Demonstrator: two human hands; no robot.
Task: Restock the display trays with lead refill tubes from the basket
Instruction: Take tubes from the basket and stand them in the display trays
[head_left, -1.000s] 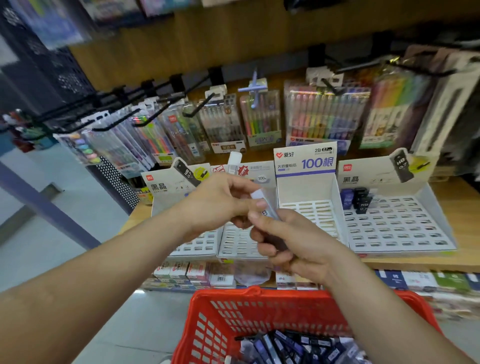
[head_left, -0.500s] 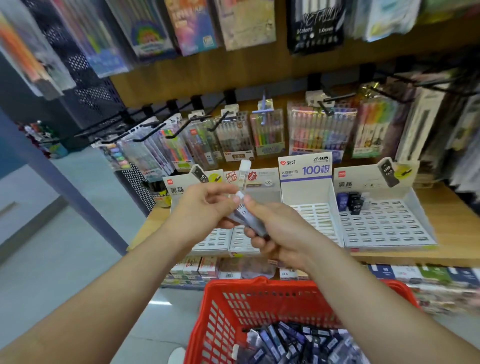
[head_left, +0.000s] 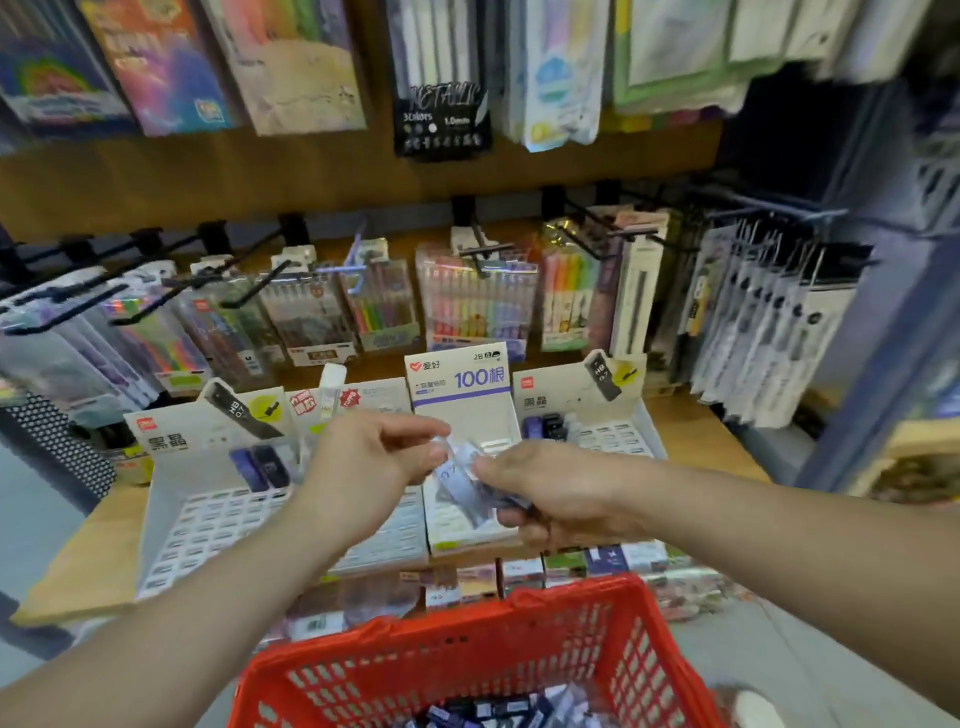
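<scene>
Gripping a bunch of lead refill tubes (head_left: 460, 480) in our right hand (head_left: 553, 493) above the front edge of the shelf (head_left: 78, 571), we are pinching one free with our left hand (head_left: 363, 457), likely needing next to seat it in a display tray (head_left: 457, 539) slot.

Slotted display trays (head_left: 208, 519) lie open from above; hanging pen packs (head_left: 475, 301) crowd behind, red basket (head_left: 467, 670) sits below in front.
</scene>
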